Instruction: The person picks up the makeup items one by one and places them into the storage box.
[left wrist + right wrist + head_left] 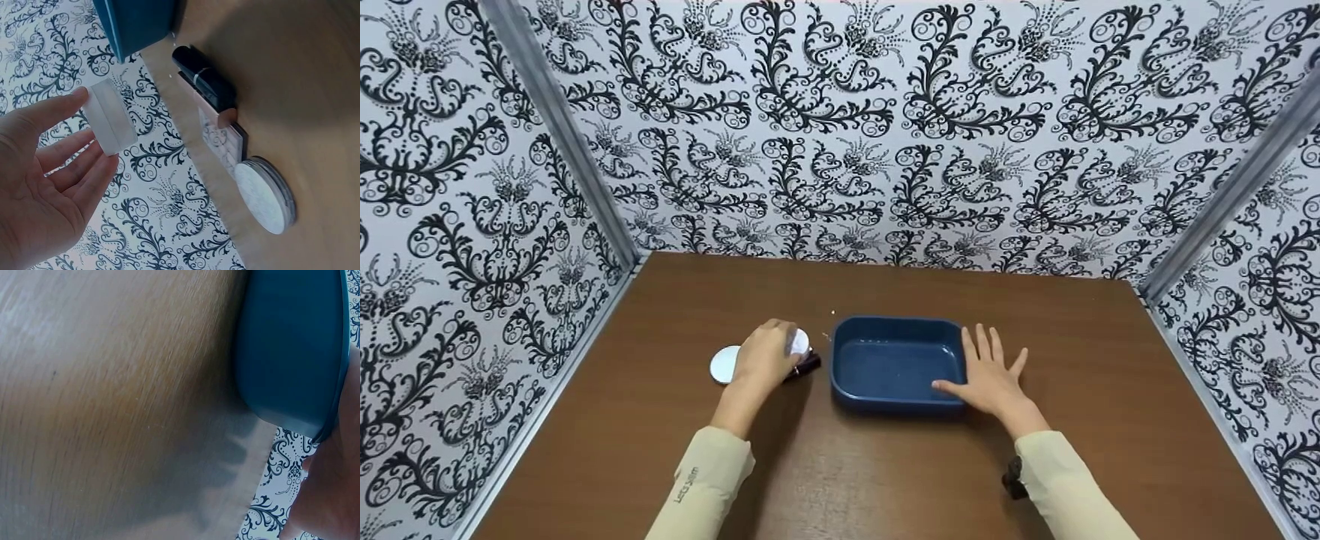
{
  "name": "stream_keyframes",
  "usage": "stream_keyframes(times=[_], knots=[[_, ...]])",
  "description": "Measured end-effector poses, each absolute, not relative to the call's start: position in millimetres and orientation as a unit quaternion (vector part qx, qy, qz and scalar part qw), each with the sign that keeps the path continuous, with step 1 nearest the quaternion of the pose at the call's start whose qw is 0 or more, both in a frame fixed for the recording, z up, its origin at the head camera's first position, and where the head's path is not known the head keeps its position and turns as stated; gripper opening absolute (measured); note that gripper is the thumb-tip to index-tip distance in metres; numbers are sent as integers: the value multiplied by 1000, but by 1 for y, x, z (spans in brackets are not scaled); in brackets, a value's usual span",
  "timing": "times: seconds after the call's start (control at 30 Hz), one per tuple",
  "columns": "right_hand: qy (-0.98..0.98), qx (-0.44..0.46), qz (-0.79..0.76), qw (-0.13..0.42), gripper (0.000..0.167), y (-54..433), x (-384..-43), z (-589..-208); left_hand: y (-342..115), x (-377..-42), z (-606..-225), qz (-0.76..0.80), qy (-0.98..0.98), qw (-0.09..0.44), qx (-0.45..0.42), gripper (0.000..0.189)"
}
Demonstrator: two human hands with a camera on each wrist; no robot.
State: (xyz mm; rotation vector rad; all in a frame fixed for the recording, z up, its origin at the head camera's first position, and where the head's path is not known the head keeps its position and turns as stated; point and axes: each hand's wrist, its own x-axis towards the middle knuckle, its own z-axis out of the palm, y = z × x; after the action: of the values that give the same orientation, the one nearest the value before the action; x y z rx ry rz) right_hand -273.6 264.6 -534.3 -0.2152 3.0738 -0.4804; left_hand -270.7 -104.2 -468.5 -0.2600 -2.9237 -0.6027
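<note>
My left hand (761,358) holds a small round white jar (111,117) between thumb and fingertips, above the table and left of the dish. Under and beside that hand lie a round white-topped compact (261,197), a flat pinkish palette case (219,138) and a dark cosmetic tube (203,79). A blue rectangular dish (896,405) stands on the table, its inside showing nothing in it. At its right end, my right hand (991,381) touches the rim with fingers spread and straight, the thumb over the front corner.
The brown wooden table (847,472) is bounded by patterned black-and-white walls (840,150) at the back and both sides. Grey metal posts (566,142) rise at the back corners. Tiny white specks lie near the dish's left side.
</note>
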Motion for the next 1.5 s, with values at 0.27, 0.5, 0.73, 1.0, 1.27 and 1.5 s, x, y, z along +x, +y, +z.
stream_keyframes(times=[0.27, 0.5, 0.73, 1.0, 1.27, 1.5], knots=[[986, -65, -153, 13, 115, 265, -273, -535, -91, -276, -460, -203, -972, 78, -92, 39], [986, -66, -155, 16, 114, 265, -273, -534, -82, -278, -453, -202, -969, 88, -107, 39], [986, -63, -151, 24, 116, 265, -274, -535, -74, -282, -452, -194, -970, 83, -124, 43], [986, -60, -154, 22, 117, 265, -275, -537, -66, -285, -453, -189, -969, 86, -131, 41], [985, -61, -159, 22, 117, 266, -276, -537, -55, -288, -454, -190, -969, 84, -136, 41], [985, -58, -158, 23, 117, 265, -275, -537, -43, -291, -456, -187, -968, 84, -147, 37]])
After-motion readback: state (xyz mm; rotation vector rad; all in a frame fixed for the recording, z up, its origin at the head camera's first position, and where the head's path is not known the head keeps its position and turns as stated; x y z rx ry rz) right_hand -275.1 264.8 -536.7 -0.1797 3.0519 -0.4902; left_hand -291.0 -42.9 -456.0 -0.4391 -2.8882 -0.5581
